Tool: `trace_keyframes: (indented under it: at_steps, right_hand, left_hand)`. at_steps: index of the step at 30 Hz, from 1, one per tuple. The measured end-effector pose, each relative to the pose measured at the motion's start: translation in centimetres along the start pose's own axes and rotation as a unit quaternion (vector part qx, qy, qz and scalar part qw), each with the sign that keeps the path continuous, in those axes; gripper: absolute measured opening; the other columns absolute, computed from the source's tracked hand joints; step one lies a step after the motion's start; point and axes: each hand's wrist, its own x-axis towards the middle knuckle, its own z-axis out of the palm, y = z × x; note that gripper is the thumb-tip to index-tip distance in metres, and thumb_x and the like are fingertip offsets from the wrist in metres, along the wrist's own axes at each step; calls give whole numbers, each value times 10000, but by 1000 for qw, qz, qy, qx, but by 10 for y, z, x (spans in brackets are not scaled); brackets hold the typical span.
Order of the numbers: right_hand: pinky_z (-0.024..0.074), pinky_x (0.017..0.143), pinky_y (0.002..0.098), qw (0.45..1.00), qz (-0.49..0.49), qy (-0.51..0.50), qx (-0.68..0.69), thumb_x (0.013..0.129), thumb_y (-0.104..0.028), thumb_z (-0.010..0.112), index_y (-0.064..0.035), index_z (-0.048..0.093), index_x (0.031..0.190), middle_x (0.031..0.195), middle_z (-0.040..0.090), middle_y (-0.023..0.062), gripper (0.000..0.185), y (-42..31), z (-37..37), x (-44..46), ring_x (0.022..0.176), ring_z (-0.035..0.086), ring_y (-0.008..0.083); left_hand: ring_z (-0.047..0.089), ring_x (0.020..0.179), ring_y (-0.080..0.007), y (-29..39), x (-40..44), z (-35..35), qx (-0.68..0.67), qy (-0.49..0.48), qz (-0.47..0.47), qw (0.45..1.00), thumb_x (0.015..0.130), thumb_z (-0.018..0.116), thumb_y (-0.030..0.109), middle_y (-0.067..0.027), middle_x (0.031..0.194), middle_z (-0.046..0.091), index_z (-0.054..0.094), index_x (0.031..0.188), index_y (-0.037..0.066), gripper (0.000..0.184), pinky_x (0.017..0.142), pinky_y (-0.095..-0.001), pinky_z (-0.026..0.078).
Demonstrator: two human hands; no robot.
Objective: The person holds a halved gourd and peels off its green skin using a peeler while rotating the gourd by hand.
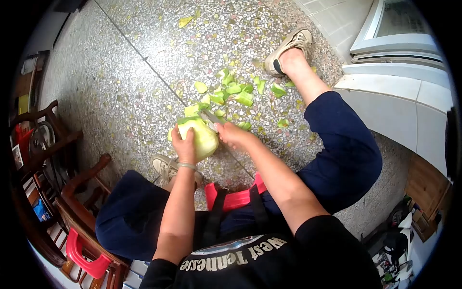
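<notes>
My left hand (185,144) grips a large, rounded, pale green fruit (204,142) from its near left side, thumb spread over its surface. Most of the side facing me is pared to pale flesh, while a strip of darker green skin stays along the far edge. My right hand (231,135) is closed round a knife (208,117), whose blade lies against the far right side of the fruit. Just beyond the blade, cut green peel pieces (233,89) lie scattered on the floor. I cannot make out the exact kind of fruit.
Speckled terrazzo floor (144,96) spreads out ahead, with a yellowish scrap (185,21) farther off. Wooden chairs (86,192) and a red plastic stool (84,255) stand at left. A pale tiled ledge (390,94) runs along the right. Beneath me is a red seat (236,200).
</notes>
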Motion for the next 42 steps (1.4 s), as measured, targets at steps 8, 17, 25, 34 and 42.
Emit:
trace_keyframes:
  at_steps: [8,17,25,34,42]
  right_hand:
    - [269,389,260,982,55,-126,126,924,-472,366,-88,443,761,547,371,-20,424,0,-16,-21,436,306,92]
    - [451,528,386,986,-126,105,23,910,-401,423,-28,514,853,666,553,107,389,19,7,-16,575,545,260]
    - [437,866,441,957,-37,211,-197,863,-277,493,-28,525,1127,1046,583,219,364,24,-3,-35,1006,552,375]
    - [469,745,463,890,-239,245,-301,784,-67,516,-59,470,1018,948,590,220,239,-5,19,-56,891,575,401]
    - [484,572,432,775,-308,251,-491,756,-85,535,-61,497,928,750,619,167,178,5,31,-38,694,625,334]
  left_hand:
    - [556,877,-157,0,-10,-2,24,-17,25,999,815,598,64,-119,1035,575,415,1192,-23,428,753,-273,472]
    - [573,852,-172,-1,-5,-4,-8,-3,-3,1000,806,608,64,-117,996,586,413,1195,-16,442,737,-280,479]
    - [569,887,-184,5,-10,-6,-6,-4,-12,1000,791,630,72,-157,1026,577,365,1199,-30,497,753,-282,475]
    - [585,871,-186,3,-38,-6,16,-91,-4,996,711,714,41,-143,956,575,365,1034,-6,477,761,-283,476]
    - [590,864,-216,-22,-36,1,4,-73,90,993,661,710,50,-142,955,569,402,1040,-28,494,784,-306,471]
